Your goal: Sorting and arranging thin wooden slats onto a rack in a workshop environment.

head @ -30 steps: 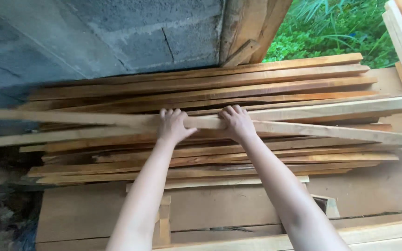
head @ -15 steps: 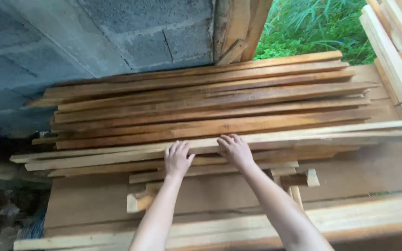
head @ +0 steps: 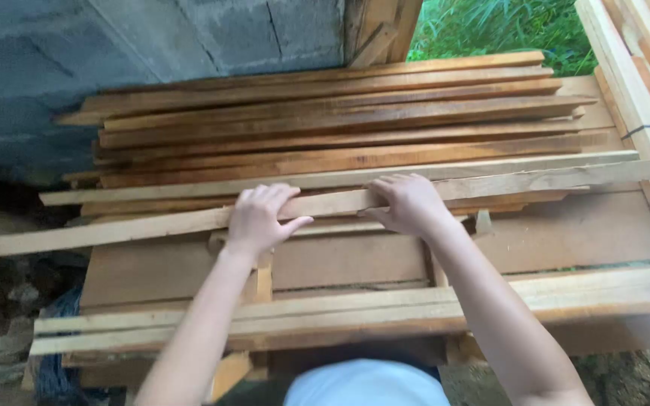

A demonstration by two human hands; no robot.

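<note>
A long pale wooden slat (head: pixel 114 229) lies across the front of a stack of brown wooden slats (head: pixel 340 128). Both hands grip it near its middle. My left hand (head: pixel 259 216) curls over its top edge, thumb underneath. My right hand (head: pixel 408 203) holds it a little to the right, fingers wrapped over the top. The slat reaches from the left edge of the view to the right edge, tilted slightly up toward the right.
A wide flat board (head: pixel 566 233) lies under the slats, with more pale planks (head: pixel 340 312) along the near edge. A grey block wall (head: pixel 152 45) stands behind. Pale timbers (head: pixel 633 83) rise at the right, green plants (head: pixel 505 26) beyond.
The pale slat has come toward me off the stack in both hands, and its left end now sticks out further left. The camera has tilted down.
</note>
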